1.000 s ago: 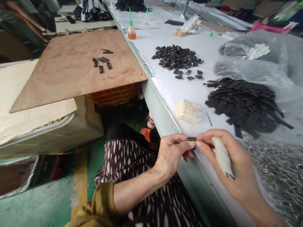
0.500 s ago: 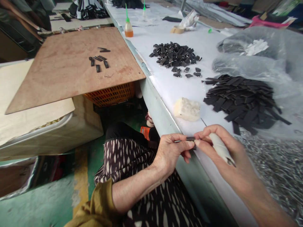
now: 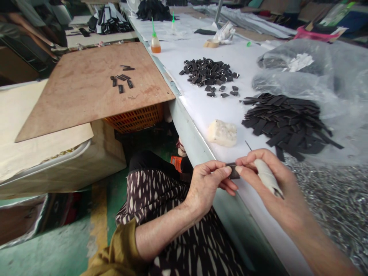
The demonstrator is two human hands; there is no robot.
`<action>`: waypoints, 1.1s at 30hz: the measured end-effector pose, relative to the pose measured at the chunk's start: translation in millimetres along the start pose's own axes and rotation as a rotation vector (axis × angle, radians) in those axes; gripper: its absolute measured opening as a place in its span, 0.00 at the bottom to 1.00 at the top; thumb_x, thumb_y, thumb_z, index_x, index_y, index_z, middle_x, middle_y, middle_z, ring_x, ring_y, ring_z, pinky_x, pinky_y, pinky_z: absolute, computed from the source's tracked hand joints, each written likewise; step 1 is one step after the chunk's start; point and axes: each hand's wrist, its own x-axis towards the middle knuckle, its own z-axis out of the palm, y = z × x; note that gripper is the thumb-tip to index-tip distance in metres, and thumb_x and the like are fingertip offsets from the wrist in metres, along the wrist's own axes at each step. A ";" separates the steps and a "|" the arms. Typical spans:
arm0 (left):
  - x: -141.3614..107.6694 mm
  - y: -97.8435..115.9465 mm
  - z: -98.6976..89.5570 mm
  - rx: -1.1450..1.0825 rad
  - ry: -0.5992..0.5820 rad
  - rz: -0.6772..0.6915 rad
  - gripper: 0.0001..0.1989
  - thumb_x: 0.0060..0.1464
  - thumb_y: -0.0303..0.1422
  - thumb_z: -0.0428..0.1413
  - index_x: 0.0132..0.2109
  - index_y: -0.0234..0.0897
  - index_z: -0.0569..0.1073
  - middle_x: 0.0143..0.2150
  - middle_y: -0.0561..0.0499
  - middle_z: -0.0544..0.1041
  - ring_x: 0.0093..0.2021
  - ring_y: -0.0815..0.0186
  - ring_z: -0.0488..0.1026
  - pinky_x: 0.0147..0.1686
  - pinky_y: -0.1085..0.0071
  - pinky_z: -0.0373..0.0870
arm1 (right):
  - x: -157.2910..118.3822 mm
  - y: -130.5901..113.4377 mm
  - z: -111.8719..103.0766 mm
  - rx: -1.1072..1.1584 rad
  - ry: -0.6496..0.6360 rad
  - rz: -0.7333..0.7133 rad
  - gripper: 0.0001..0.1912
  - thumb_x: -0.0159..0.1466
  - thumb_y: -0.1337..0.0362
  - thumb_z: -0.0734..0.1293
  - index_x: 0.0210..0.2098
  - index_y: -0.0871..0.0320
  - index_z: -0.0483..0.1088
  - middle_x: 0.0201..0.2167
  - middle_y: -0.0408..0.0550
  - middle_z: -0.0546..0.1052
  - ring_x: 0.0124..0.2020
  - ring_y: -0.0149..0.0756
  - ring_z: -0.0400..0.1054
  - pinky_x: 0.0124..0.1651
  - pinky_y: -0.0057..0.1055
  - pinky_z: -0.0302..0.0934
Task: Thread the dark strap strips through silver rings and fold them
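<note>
A short dark strip (image 3: pixel 234 172) is pinched between the thumb and fingertips of the left hand (image 3: pixel 206 184), just above the near edge of a white-covered table (image 3: pixel 198 119). It is also touched from the right by the fingertips (image 3: pixel 240 165) of the right hand (image 3: pixel 276 188). The strip appears matt and flat, with a small metal fitting perhaps at one end, though this is too small and blurred to be certain. A white-wrapped handle (image 3: pixel 266 177) is clenched in the right hand, with a thin steel spike (image 3: pixel 248 145) projecting beyond the fingers.

A white lump (image 3: pixel 222 133) lies just beyond the hands. A heap of black strips (image 3: pixel 284 124) is spread to its right, and a cluster of small dark pieces (image 3: pixel 208 71) is set farther along the table. Beside the near right edge, a mass of silvery metal bits (image 3: pixel 330 203) is heaped, with a clear plastic bag (image 3: pixel 304 73) behind it. A glue bottle (image 3: pixel 155 45) with a green nozzle and a tape roll (image 3: pixel 212 43) stand farther off. On a plywood board (image 3: pixel 86 88) to the left, several dark pieces (image 3: pixel 122 79) are laid, above an orange crate (image 3: pixel 135 119). A patterned skirt (image 3: pixel 161 214) is seen below the left forearm.
</note>
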 end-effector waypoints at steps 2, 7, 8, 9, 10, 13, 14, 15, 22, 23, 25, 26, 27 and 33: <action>-2.0 2.6 1.9 0.048 0.018 0.023 0.09 0.46 0.34 0.57 0.29 0.30 0.71 0.17 0.49 0.72 0.17 0.69 0.68 0.22 0.72 0.67 | -0.9 -5.2 0.0 0.008 -0.013 0.024 0.06 0.55 0.62 0.65 0.30 0.54 0.62 0.30 0.43 0.74 0.28 0.31 0.69 0.31 0.28 0.64; -5.2 4.4 3.9 0.148 0.058 0.061 0.08 0.48 0.32 0.55 0.30 0.29 0.71 0.16 0.50 0.71 0.16 0.70 0.66 0.22 0.73 0.66 | -3.2 -13.3 -0.5 0.011 -0.041 0.038 0.06 0.56 0.62 0.64 0.29 0.55 0.61 0.29 0.43 0.73 0.25 0.30 0.67 0.26 0.27 0.61; -5.4 3.5 3.4 0.168 0.062 0.078 0.07 0.48 0.32 0.55 0.30 0.29 0.71 0.16 0.51 0.71 0.16 0.70 0.66 0.22 0.73 0.66 | -3.0 -11.4 -1.2 0.013 -0.049 0.033 0.06 0.56 0.62 0.64 0.30 0.55 0.61 0.28 0.42 0.73 0.25 0.30 0.67 0.26 0.27 0.61; -5.5 2.4 2.6 0.188 0.063 0.099 0.07 0.48 0.32 0.55 0.30 0.30 0.71 0.16 0.51 0.70 0.16 0.70 0.66 0.21 0.73 0.65 | -2.5 -8.4 -2.1 0.021 -0.062 0.031 0.06 0.56 0.62 0.65 0.31 0.55 0.61 0.28 0.42 0.73 0.25 0.30 0.66 0.26 0.27 0.60; -5.4 1.1 1.6 0.209 0.061 0.120 0.07 0.49 0.32 0.55 0.30 0.30 0.71 0.16 0.52 0.70 0.17 0.71 0.65 0.21 0.73 0.65 | -1.9 -4.6 -3.2 0.037 -0.079 0.035 0.07 0.56 0.62 0.65 0.31 0.55 0.62 0.28 0.42 0.73 0.25 0.30 0.66 0.27 0.28 0.60; -4.7 -2.4 -2.3 0.250 0.031 0.169 0.07 0.49 0.33 0.56 0.30 0.32 0.71 0.16 0.53 0.68 0.16 0.72 0.62 0.20 0.74 0.62 | 0.0 7.3 -5.7 0.155 -0.141 0.082 0.07 0.57 0.61 0.65 0.32 0.54 0.62 0.29 0.41 0.72 0.28 0.30 0.66 0.31 0.30 0.60; -4.3 -3.2 -3.4 0.256 0.022 0.175 0.07 0.49 0.34 0.56 0.30 0.32 0.71 0.16 0.54 0.68 0.16 0.73 0.61 0.19 0.74 0.61 | 0.5 10.3 -5.9 0.216 -0.167 0.109 0.07 0.57 0.61 0.65 0.32 0.54 0.62 0.30 0.41 0.72 0.29 0.31 0.66 0.33 0.30 0.60; -3.9 -3.5 -4.3 0.258 0.014 0.175 0.07 0.49 0.34 0.56 0.30 0.33 0.71 0.16 0.55 0.67 0.16 0.73 0.60 0.19 0.75 0.60 | 0.8 12.5 -5.8 0.281 -0.187 0.138 0.07 0.58 0.61 0.65 0.32 0.54 0.62 0.31 0.42 0.72 0.30 0.31 0.66 0.34 0.31 0.60; 0.2 0.2 -3.9 0.233 0.019 0.090 0.08 0.46 0.35 0.56 0.28 0.34 0.69 0.13 0.56 0.65 0.13 0.75 0.57 0.16 0.76 0.55 | 1.2 14.8 -2.8 0.393 -0.159 0.183 0.09 0.55 0.63 0.67 0.32 0.54 0.62 0.33 0.44 0.73 0.33 0.34 0.68 0.36 0.32 0.61; 0.8 0.6 -3.4 0.230 0.019 0.085 0.08 0.46 0.35 0.56 0.28 0.33 0.69 0.13 0.56 0.65 0.13 0.75 0.57 0.16 0.76 0.55 | 0.9 13.9 -3.3 0.346 -0.131 0.160 0.08 0.55 0.62 0.67 0.32 0.54 0.62 0.34 0.44 0.73 0.34 0.34 0.68 0.36 0.32 0.61; 2.0 0.5 -2.4 0.214 0.007 0.086 0.09 0.47 0.35 0.56 0.29 0.33 0.70 0.14 0.55 0.66 0.14 0.74 0.58 0.16 0.76 0.55 | 0.1 10.8 -4.6 0.240 -0.080 0.116 0.08 0.55 0.62 0.67 0.32 0.54 0.62 0.34 0.42 0.73 0.33 0.33 0.69 0.36 0.31 0.61; 2.5 0.1 -2.0 0.198 -0.007 0.087 0.08 0.47 0.35 0.56 0.29 0.33 0.70 0.15 0.55 0.67 0.15 0.74 0.59 0.17 0.76 0.57 | -0.2 8.7 -5.2 0.194 -0.062 0.100 0.08 0.55 0.62 0.67 0.32 0.54 0.62 0.33 0.42 0.73 0.32 0.32 0.69 0.35 0.31 0.61; 2.8 -0.5 -1.7 0.180 -0.024 0.086 0.08 0.47 0.35 0.57 0.29 0.32 0.70 0.16 0.54 0.68 0.16 0.74 0.60 0.19 0.75 0.58 | -0.4 6.6 -5.5 0.158 -0.048 0.087 0.08 0.56 0.62 0.67 0.31 0.54 0.62 0.33 0.41 0.73 0.31 0.32 0.70 0.35 0.30 0.61; 1.8 -1.5 -1.2 0.130 -0.030 0.053 0.09 0.43 0.33 0.59 0.28 0.32 0.69 0.19 0.53 0.70 0.17 0.73 0.65 0.23 0.74 0.63 | 0.4 -1.3 -6.7 0.062 -0.033 0.036 0.07 0.56 0.61 0.65 0.30 0.54 0.61 0.31 0.42 0.74 0.30 0.33 0.70 0.34 0.30 0.63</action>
